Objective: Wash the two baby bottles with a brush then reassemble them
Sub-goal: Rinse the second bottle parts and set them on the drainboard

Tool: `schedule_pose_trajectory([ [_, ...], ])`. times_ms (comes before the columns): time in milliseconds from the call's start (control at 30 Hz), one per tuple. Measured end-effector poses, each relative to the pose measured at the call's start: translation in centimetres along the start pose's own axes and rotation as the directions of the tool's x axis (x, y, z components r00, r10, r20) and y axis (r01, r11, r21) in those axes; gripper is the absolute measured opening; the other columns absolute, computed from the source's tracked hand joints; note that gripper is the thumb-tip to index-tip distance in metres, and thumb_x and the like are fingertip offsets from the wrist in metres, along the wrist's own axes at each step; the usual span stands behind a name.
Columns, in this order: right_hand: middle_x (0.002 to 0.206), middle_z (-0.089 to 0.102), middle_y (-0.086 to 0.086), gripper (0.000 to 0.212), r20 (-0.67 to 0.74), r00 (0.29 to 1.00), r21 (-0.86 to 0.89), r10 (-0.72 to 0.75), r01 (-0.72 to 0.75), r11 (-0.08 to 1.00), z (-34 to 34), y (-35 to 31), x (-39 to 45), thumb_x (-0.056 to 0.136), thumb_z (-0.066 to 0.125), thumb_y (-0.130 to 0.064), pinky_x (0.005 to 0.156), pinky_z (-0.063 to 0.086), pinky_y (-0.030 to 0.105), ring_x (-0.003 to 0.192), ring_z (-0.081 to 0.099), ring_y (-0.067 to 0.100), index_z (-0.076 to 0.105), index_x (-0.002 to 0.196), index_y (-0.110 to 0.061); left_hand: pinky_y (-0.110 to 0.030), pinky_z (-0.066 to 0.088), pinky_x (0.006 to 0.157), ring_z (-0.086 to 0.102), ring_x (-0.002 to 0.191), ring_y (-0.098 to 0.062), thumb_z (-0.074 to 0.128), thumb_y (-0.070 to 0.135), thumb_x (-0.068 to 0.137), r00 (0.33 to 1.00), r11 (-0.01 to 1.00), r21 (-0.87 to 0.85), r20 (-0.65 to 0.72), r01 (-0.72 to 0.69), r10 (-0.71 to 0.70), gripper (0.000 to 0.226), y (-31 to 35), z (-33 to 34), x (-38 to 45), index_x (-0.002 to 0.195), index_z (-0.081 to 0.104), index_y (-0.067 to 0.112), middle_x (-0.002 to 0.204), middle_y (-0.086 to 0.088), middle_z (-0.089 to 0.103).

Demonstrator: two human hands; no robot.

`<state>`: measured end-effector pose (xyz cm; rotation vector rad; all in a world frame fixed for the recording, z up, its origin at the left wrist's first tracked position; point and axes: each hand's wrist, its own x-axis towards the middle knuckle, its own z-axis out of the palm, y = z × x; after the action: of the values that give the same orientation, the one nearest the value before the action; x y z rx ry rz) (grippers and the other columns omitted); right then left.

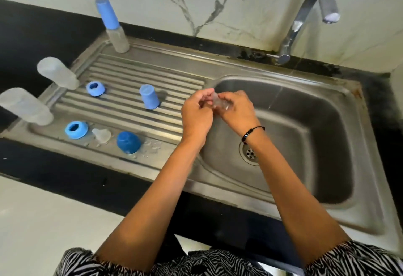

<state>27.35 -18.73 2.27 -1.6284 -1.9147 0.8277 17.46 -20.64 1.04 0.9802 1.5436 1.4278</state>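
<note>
While both hands meet over the sink's left edge, the left hand (196, 112) and right hand (236, 111) pinch a clear teat (218, 101) between curled fingers. It looks soft, light and wet, likely slippery, so its thicker base rim seems the best hold. On the ribbed steel draining board (135, 75) stand two upturned bottles (57, 71), two blue rings (76, 129), two blue caps (149, 99), another teat (102, 134) and one assembled bottle (113, 27). Behind rise a tap (305, 14), a marble-patterned wall and black worktop (32, 33).
</note>
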Motion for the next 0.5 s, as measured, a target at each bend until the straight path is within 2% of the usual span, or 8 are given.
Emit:
schedule_pose_trajectory([
  [67, 0.103, 0.056, 0.01, 0.034, 0.043, 0.999, -0.071, -0.015, 0.018, 0.997, 1.4, -1.8, 0.3, 0.085, 0.066, -0.021, 0.088, 0.033, 0.023, 0.113, 0.047, 0.024, 0.064, 0.116, -0.01, -0.028, 0.051, 0.089, 0.062, 0.091, -0.013, 0.049, -0.012, 0.086, 1.0, 1.0, 0.011, 0.008, 0.0, 0.0, 0.034, 0.0, -2.6, 0.7, 0.106, 0.067, 0.009, 0.098, -0.004, 0.067],
  [133, 0.083, 0.053, 0.001, 0.022, 0.069, 0.997, -0.122, -0.036, 0.044, 0.992, 3.2, -3.8, 0.9, 0.085, 0.064, -0.02, 0.084, 0.032, 0.026, 0.107, 0.048, 0.026, 0.067, 0.103, -0.009, -0.023, 0.05, 0.085, 0.061, 0.088, -0.01, 0.046, -0.014, 0.086, 0.999, 0.999, 0.033, 0.049, -0.005, 0.004, 0.036, 0.4, -5.4, 1.6, 0.106, 0.067, 0.008, 0.093, 0.0, 0.066],
  [167, 0.081, 0.053, 0.001, 0.014, 0.065, 0.997, -0.137, -0.039, 0.048, 0.989, 4.1, -4.9, 1.2, 0.085, 0.062, -0.021, 0.083, 0.032, 0.027, 0.105, 0.049, 0.028, 0.066, 0.095, -0.012, -0.02, 0.049, 0.082, 0.061, 0.087, -0.01, 0.045, -0.015, 0.086, 0.997, 0.999, 0.042, 0.076, -0.013, 0.009, 0.037, 0.7, -6.8, 2.1, 0.105, 0.066, 0.008, 0.09, 0.002, 0.065],
  [200, 0.084, 0.056, 0.006, 0.006, 0.061, 0.997, -0.149, -0.052, 0.061, 0.987, 5.5, -6.5, 1.7, 0.086, 0.061, -0.021, 0.082, 0.033, 0.028, 0.104, 0.05, 0.03, 0.063, 0.088, -0.017, -0.019, 0.049, 0.082, 0.061, 0.087, -0.011, 0.044, -0.016, 0.085, 0.996, 0.998, 0.054, 0.092, -0.024, 0.019, 0.039, 0.9, -8.8, 2.9, 0.103, 0.066, 0.01, 0.088, 0.003, 0.065],
  [267, 0.094, 0.063, 0.014, 0.006, 0.052, 0.994, -0.165, -0.101, 0.108, 0.98, 7.9, -9.5, 2.8, 0.084, 0.059, -0.019, 0.079, 0.037, 0.029, 0.101, 0.054, 0.032, 0.057, 0.079, -0.022, -0.022, 0.051, 0.085, 0.063, 0.089, -0.013, 0.043, -0.016, 0.083, 0.993, 0.994, 0.091, 0.108, -0.052, 0.042, 0.042, 1.5, -12.3, 4.4, 0.098, 0.066, 0.016, 0.088, 0.003, 0.066],
  [300, 0.096, 0.065, 0.014, 0.004, 0.047, 0.99, -0.177, -0.133, 0.139, 0.974, 9.5, -11.3, 3.6, 0.083, 0.06, -0.016, 0.079, 0.04, 0.029, 0.1, 0.057, 0.032, 0.06, 0.082, -0.019, -0.025, 0.051, 0.088, 0.064, 0.091, -0.014, 0.043, -0.016, 0.082, 0.994, 0.991, 0.114, 0.098, -0.069, 0.058, 0.043, 1.7, -14.4, 5.4, 0.096, 0.066, 0.017, 0.089, 0.002, 0.067],
  [367, 0.103, 0.068, 0.013, 0.017, 0.039, 0.982, -0.211, -0.183, 0.187, 0.959, 12.4, -14.5, 5.0, 0.083, 0.06, -0.015, 0.083, 0.044, 0.031, 0.102, 0.059, 0.031, 0.067, 0.098, -0.012, -0.03, 0.051, 0.091, 0.065, 0.093, -0.016, 0.043, -0.015, 0.081, 0.995, 0.984, 0.157, 0.074, -0.08, 0.069, 0.043, 1.9, -18.1, 7.3, 0.099, 0.069, 0.014, 0.093, -0.001, 0.069],
  [500, 0.116, 0.063, 0.014, 0.034, 0.143, 0.975, -0.4, -0.169, 0.213, 0.892, 17.4, -18.6, 7.6, 0.084, 0.055, -0.008, 0.088, 0.045, 0.033, 0.111, 0.056, 0.031, 0.062, 0.117, -0.01, -0.039, 0.05, 0.095, 0.064, 0.098, -0.025, 0.044, -0.014, 0.081, 0.999, 0.973, 0.229, 0.043, 0.015, -0.025, 0.039, 0.8, -23.4, 10.5, 0.105, 0.068, 0.006, 0.099, -0.009, 0.069],
])
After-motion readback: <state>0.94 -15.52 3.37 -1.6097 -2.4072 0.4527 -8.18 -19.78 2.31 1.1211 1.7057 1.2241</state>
